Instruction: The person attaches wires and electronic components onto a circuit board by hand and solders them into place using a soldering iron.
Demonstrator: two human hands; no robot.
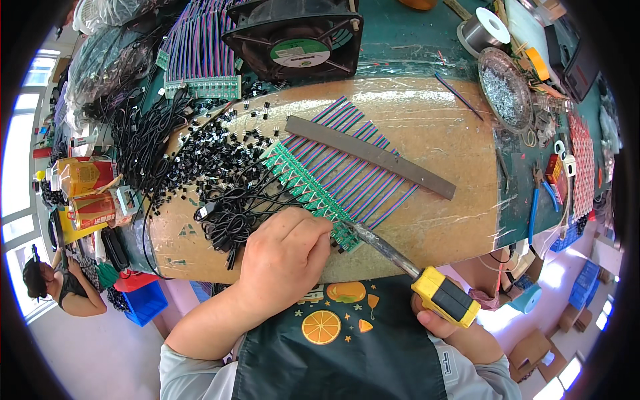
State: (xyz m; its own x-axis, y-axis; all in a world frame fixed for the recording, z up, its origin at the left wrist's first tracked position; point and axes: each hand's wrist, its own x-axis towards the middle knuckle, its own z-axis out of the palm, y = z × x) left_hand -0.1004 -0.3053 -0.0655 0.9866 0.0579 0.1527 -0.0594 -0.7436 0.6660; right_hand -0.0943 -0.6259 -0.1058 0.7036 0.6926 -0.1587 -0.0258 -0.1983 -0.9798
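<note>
My right hand point(433, 319) grips a soldering iron point(445, 296) by its yellow and black handle. The iron's tip reaches the lower right end of a green circuit board strip point(308, 189). Close by, my left hand point(287, 261) is closed at the board's near edge; whatever its fingertips pinch is hidden. Black cables point(230, 220) lie coiled left of that hand, with several ends running to the board. Striped multicoloured wires point(383, 208) fan out from the board's far side. A flat dark metal bar point(373, 157) lies across them.
Small black parts point(207, 157) are scattered on the brown work board point(460, 227). A black fan point(300, 43) stands at the back, beside more striped wires point(200, 47). At right are a solder spool point(485, 30), a dish point(505, 90) and blue-handled pliers point(535, 207). Another person point(60, 283) is far left.
</note>
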